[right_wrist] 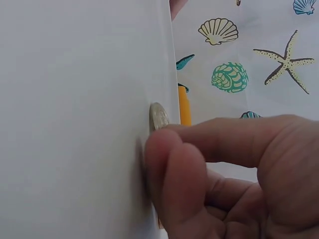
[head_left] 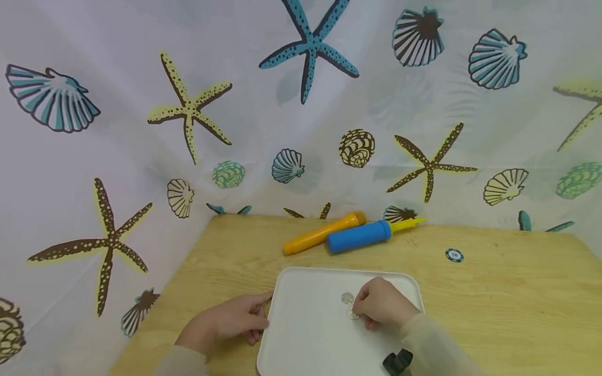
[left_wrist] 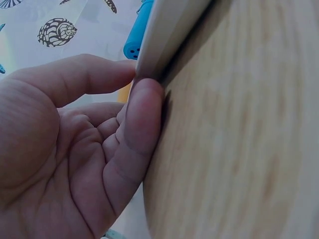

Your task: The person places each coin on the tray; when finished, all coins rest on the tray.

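Right-hand grip (head_left: pixel 383 308) curled, fingertips (right_wrist: pixel 167 164) pressed on a small silver coin (head_left: pixel 352 313) lying flat on the white rectangular plastic tray (head_left: pixel 305 334), near its centre. Coin sits directly under the grip, at its left side; whether pinched or merely pressed, cannot tell. Second silver coin (head_left: pixel 347 298) just beside, toward the far edge, untouched. Left hand (head_left: pixel 235 318) relaxed, fingers (left_wrist: pixel 142 124) resting against the tray's left rim; right hand plainly nearer both coins. Orange (head_left: pixel 322 233) and blue plastic pumps (head_left: pixel 359 236) along the bench's (head_left: pixel 508 303) far edge; blue chip (head_left: pixel 454 255) far right.
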Action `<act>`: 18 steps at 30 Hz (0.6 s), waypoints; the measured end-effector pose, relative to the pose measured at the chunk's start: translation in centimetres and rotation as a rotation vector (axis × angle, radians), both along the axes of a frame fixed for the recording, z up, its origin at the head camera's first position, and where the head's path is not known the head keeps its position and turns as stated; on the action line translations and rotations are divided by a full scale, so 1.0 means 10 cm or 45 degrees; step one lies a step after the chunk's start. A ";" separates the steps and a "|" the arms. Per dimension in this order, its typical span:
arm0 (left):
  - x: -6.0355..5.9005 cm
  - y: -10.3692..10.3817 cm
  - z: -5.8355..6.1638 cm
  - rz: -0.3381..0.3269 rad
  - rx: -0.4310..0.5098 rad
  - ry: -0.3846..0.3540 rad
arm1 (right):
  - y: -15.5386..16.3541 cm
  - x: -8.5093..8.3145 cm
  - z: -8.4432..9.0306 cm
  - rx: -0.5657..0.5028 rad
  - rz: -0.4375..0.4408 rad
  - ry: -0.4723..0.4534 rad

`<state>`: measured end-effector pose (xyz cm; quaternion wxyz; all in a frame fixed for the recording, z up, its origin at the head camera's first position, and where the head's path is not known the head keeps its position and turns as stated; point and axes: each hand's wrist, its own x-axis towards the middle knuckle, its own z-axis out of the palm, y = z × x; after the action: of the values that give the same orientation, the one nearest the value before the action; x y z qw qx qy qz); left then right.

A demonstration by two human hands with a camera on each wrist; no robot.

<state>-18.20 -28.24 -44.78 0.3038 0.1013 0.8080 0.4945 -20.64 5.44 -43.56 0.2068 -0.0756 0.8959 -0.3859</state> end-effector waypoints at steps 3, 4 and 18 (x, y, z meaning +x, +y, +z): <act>0.01 0.01 -0.01 -0.002 0.001 -0.006 | 0.01 0.00 -0.03 0.001 0.003 -0.003; 0.02 0.01 -0.01 -0.008 0.000 -0.006 | 0.01 0.01 -0.04 0.003 0.001 -0.004; 0.00 0.02 0.03 -0.013 -0.019 0.019 | 0.06 -0.02 0.01 -0.094 0.044 0.032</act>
<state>-18.18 -28.04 -44.44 0.3010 0.1067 0.8135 0.4861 -20.87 6.08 -43.45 0.1992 -0.1033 0.8822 -0.4140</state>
